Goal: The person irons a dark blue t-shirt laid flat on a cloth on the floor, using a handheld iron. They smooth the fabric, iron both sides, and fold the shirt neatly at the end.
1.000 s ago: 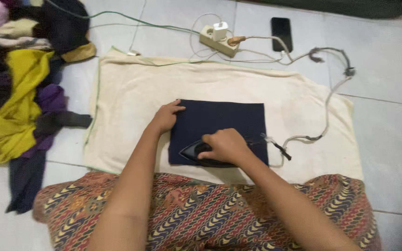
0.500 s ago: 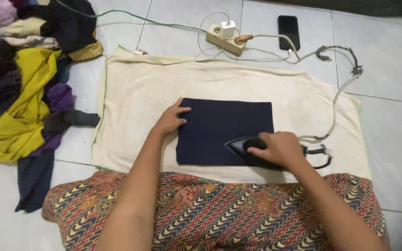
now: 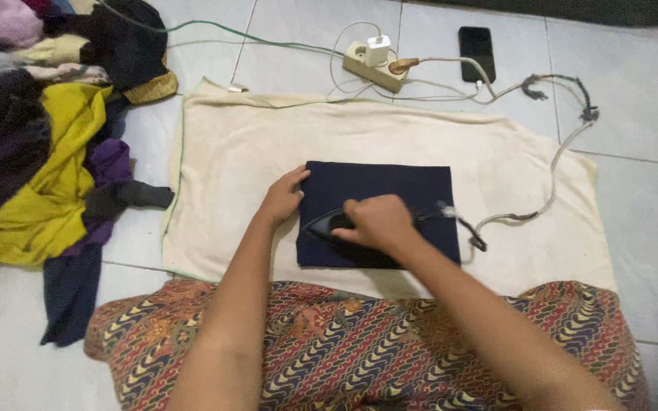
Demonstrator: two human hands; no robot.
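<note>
A folded dark navy cloth (image 3: 390, 186) lies on a cream towel (image 3: 230, 175) spread over the tiled floor. My right hand (image 3: 375, 222) grips the handle of a black clothes iron (image 3: 321, 227), which rests flat on the left part of the cloth with its tip pointing left. My left hand (image 3: 283, 196) presses its fingers on the cloth's left edge, just beside the iron's tip. The iron's grey cord (image 3: 550, 190) runs off to the right and curls back toward a power strip (image 3: 375, 65).
A heap of clothes, yellow, purple and black (image 3: 39, 152), lies on the floor at the left. A white charger sits in the power strip, and a black phone (image 3: 477, 52) lies beyond it. Patterned batik fabric (image 3: 359, 342) covers my lap at the near edge.
My right hand has slid the iron from the right end of the cloth back to the left, toward my left hand. The left hand stayed at the cloth's left edge.
</note>
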